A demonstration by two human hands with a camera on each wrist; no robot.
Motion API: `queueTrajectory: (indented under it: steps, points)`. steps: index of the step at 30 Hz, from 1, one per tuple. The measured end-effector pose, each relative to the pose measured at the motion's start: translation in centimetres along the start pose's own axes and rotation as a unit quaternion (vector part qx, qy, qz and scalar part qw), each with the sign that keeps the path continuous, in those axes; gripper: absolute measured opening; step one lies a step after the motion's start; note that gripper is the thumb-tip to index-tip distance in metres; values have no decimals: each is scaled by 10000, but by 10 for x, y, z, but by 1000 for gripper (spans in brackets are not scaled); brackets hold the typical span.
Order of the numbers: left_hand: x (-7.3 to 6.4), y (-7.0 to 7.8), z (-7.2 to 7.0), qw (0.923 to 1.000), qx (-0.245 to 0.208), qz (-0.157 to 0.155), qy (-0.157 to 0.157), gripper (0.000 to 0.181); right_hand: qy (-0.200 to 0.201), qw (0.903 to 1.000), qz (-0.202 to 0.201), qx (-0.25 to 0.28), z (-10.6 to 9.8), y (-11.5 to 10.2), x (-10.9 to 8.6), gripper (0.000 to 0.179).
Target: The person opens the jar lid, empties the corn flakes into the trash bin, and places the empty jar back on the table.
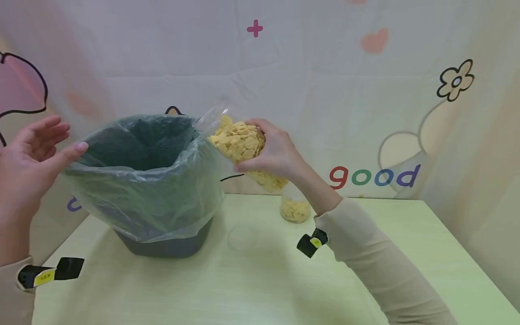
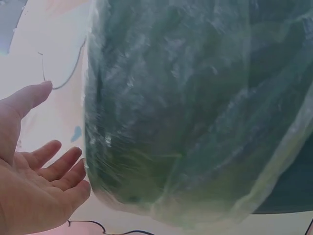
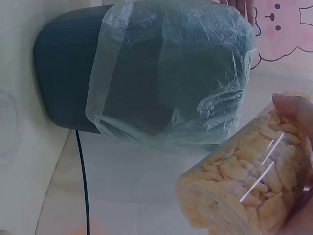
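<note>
From the head, the right hand holds a clear jar of yellow flakes. The jar leans. Its long way runs from 10 o'clock, by the green bag, down to 4 o'clock. The bag hangs over a dark bin, and its big hole is at 9 o'clock from the right hand. What matters most, I think, is how that top end sits by the bag's edge; I can't tell if they touch. The left hand is across the bin, much farther from the jar.

From the left wrist, the bag is at 3 o'clock from the left hand. Its fingers are spread, with nothing in them.

From the right wrist, the jar is snug in the right hand. The bag is at 11 o'clock from the jar.
</note>
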State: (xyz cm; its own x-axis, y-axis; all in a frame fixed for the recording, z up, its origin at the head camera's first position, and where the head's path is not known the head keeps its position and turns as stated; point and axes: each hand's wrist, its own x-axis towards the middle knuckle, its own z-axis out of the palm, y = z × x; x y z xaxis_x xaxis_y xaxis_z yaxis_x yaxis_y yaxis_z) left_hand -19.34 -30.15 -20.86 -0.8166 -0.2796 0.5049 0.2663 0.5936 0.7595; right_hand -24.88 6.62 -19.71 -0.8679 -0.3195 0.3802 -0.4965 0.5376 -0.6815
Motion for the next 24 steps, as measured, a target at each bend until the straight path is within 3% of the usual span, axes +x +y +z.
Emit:
queueTrajectory:
  steps: [9, 12, 16, 24]
  points:
    - [15, -32, 0, 9996, 214, -178, -56, 62, -89, 9997, -123, -193, 6, -3, 11, 79]
    - [14, -35, 0, 9992, 301, -257, -31, 62, -131, 9996, -119, -240, 7, -3, 14, 79]
    - [10, -33, 0, 9982, 432, -334, -243, 64, -169, 9994, -4, -308, 8, -2, 17, 80]
    - [14, -47, 0, 9981, 32, -388, -472, 59, -244, 9990, 32, -374, 12, -1, 25, 78]
